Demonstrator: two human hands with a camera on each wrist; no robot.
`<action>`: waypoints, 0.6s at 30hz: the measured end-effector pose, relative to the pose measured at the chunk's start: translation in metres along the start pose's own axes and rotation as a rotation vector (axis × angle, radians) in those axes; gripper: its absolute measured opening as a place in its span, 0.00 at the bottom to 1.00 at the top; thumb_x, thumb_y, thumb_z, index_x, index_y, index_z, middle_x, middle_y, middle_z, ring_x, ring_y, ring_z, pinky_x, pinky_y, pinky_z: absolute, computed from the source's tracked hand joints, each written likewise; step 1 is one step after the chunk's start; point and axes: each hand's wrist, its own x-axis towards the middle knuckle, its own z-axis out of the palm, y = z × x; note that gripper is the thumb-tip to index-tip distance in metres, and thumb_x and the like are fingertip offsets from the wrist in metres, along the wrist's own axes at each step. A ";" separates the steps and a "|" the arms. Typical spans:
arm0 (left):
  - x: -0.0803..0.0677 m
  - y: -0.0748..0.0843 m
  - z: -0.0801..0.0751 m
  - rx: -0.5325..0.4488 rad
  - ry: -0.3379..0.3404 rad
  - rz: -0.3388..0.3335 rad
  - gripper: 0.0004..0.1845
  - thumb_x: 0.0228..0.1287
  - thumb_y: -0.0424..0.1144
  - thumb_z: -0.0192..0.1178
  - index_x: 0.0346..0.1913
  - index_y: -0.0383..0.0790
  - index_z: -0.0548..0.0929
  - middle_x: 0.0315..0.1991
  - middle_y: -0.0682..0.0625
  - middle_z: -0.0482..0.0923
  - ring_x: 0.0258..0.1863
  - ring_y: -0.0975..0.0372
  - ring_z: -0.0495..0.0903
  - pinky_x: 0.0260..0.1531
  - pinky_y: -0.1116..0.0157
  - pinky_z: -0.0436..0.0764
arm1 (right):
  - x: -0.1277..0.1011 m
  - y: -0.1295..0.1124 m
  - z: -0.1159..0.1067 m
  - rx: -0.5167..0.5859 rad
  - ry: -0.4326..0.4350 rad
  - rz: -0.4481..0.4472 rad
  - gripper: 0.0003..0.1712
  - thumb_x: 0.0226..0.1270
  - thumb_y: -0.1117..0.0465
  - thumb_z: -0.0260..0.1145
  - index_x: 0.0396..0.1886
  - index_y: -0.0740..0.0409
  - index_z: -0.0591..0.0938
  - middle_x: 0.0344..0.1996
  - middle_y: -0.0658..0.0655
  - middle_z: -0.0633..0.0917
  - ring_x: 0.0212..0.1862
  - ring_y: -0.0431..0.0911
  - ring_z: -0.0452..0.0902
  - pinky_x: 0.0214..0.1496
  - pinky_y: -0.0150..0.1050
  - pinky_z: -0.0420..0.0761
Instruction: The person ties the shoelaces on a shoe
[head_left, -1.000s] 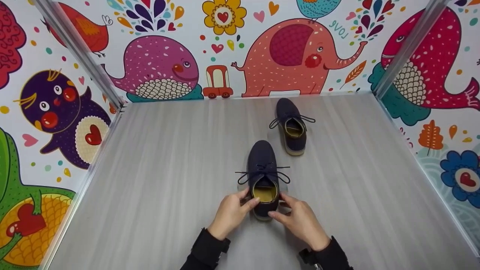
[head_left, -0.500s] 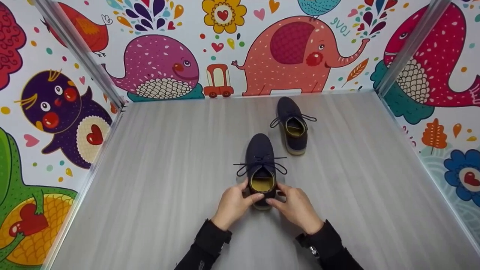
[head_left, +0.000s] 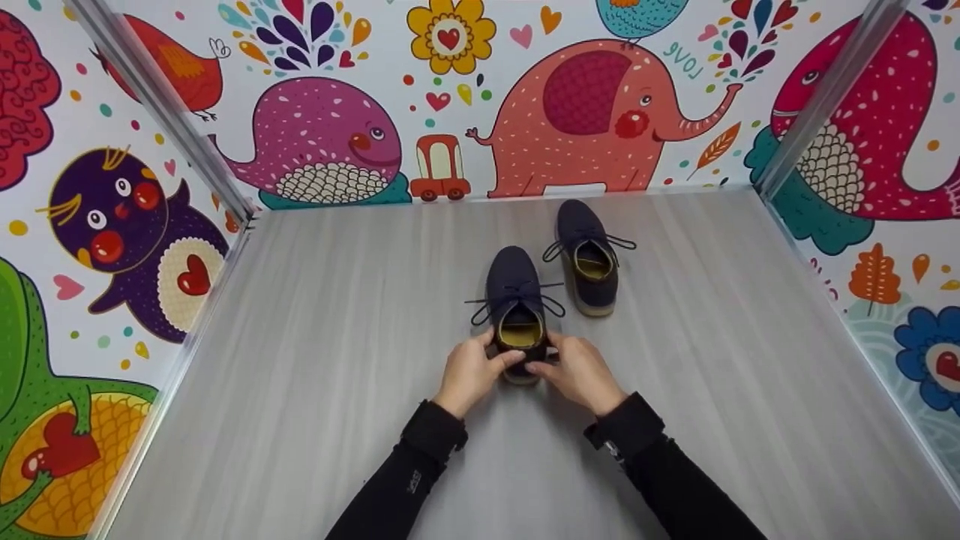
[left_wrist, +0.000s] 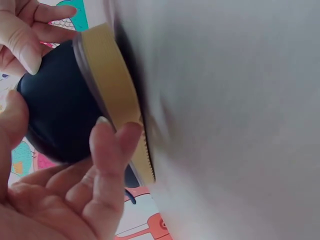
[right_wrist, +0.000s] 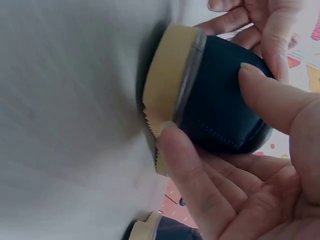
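A dark navy lace-up shoe (head_left: 512,271) with a yellow lining and tan sole points away from me in the middle of the floor. My left hand (head_left: 470,373) grips its heel end from the left, thumb on the back of the heel. From the right, my right hand (head_left: 581,371) holds the same heel, its thumb close to the other one. In the right wrist view the thumb presses the navy heel (right_wrist: 220,100) while the fingers lie along the side and sole edge. The matching shoe (head_left: 596,294) stands farther off to the right, laces tied in a bow.
Pale wood-grain flooring (head_left: 337,337) lies around both shoes. A back wall (head_left: 450,97) printed with cartoon animals rises just beyond the far shoe's toe. Similar printed panels stand at left and right, with metal strips (head_left: 187,330) along their edges.
Both hands have moved forward with the nearer shoe, away from me and slightly left. It now sits almost alongside the other shoe, which has stayed where it was.
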 end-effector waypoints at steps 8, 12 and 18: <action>0.039 -0.001 -0.004 0.013 0.030 0.000 0.33 0.62 0.51 0.68 0.63 0.32 0.78 0.55 0.39 0.81 0.52 0.51 0.81 0.50 0.56 0.78 | 0.037 0.005 0.003 0.005 0.013 0.064 0.31 0.61 0.58 0.75 0.63 0.62 0.78 0.52 0.63 0.84 0.55 0.55 0.79 0.56 0.49 0.76; 0.055 0.000 -0.006 0.019 0.022 -0.027 0.28 0.63 0.51 0.67 0.59 0.36 0.81 0.52 0.42 0.83 0.49 0.54 0.82 0.48 0.57 0.78 | 0.053 0.007 0.004 -0.004 0.016 0.092 0.31 0.63 0.57 0.74 0.64 0.62 0.77 0.53 0.62 0.84 0.56 0.54 0.79 0.56 0.49 0.76; 0.072 0.002 -0.008 0.034 0.017 -0.077 0.28 0.64 0.52 0.66 0.61 0.36 0.80 0.54 0.44 0.82 0.47 0.56 0.81 0.46 0.59 0.77 | 0.072 0.009 0.004 -0.036 0.008 0.102 0.33 0.65 0.56 0.72 0.67 0.62 0.75 0.55 0.61 0.83 0.55 0.54 0.79 0.56 0.48 0.76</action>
